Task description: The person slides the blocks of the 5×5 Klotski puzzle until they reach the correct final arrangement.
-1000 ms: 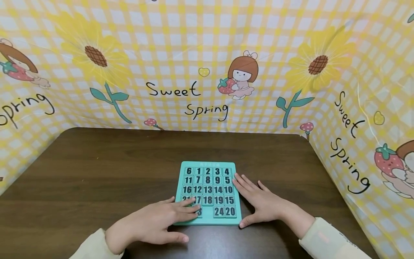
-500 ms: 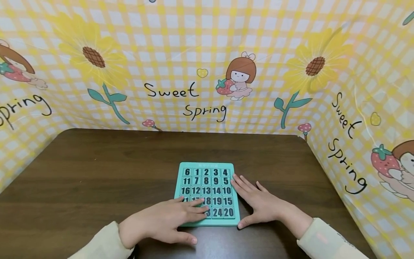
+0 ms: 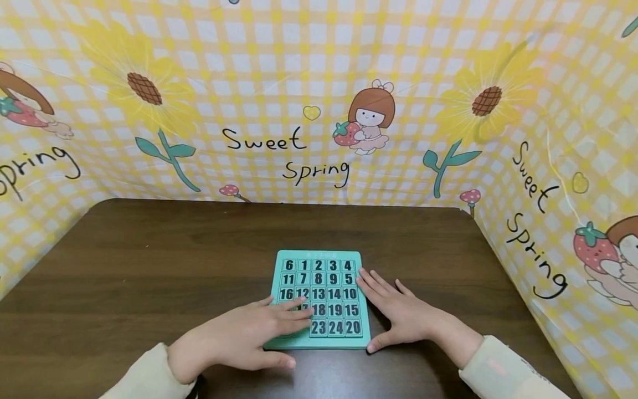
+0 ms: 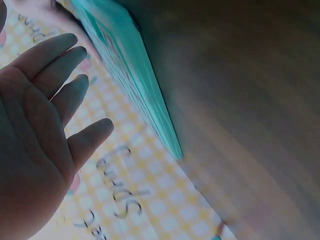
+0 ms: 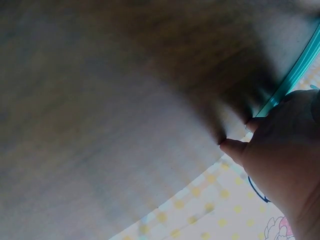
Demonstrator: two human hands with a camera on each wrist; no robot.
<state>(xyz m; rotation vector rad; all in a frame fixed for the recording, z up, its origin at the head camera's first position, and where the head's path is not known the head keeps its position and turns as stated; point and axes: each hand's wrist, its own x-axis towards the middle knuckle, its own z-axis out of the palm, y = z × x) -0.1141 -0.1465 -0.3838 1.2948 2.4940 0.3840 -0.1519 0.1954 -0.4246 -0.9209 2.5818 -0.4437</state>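
A turquoise sliding number puzzle [image 3: 319, 255] lies flat on the table, its tiles printed with black numbers. My left hand [image 3: 244, 335] reaches over its lower left part with straight fingers, covering several tiles there. The left wrist view has that hand [image 4: 40, 120] with fingers extended and nothing held, beside the puzzle's edge [image 4: 155, 100]. Tile 23 [image 3: 318, 328] sits in the bottom row, directly left of tile 24 [image 3: 336, 328]. Along the puzzle's right side rests my right hand [image 3: 399, 313], fingertips at the upper edge and thumb by the lower right corner.
The dark brown wooden table [image 3: 199, 238] extends around the puzzle. Behind and at both sides hangs a yellow checked cloth [image 3: 269, 72] with flowers, cartoon figures and lettering, meeting the table's edges.
My left hand slid tile 23 rightward into the gap beside 24, then drew back to the left and slightly up. My right hand has kept its place.
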